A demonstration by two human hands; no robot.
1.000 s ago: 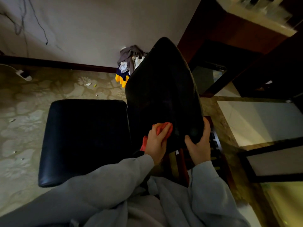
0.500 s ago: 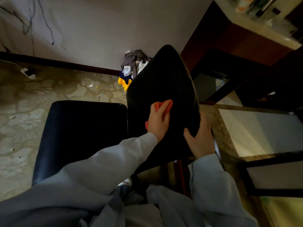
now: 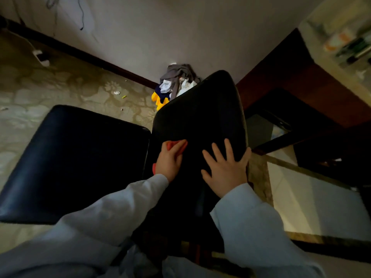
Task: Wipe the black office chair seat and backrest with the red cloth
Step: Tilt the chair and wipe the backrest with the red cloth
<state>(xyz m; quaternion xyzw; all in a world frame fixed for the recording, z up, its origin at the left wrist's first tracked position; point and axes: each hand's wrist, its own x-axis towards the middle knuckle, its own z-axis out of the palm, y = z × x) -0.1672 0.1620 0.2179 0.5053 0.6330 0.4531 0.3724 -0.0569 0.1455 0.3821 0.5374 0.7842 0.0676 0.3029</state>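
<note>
Left hand: fingers closed over the bunched red cloth, pressing it against the backrest.
Right hand: released, lying flat with fingers spread on the backrest, just right of the cloth hand.
Red cloth: on the lower left part of the backrest, peeking out past the fingertips and at the heel of the hand.
Seat: black and glossy, to the left of the backrest, with nothing on it.
Sleeves: pale grey, on both arms.
Behind: a heap of clothes against the wall, on the patterned floor.
Right side: a dark wooden desk.
</note>
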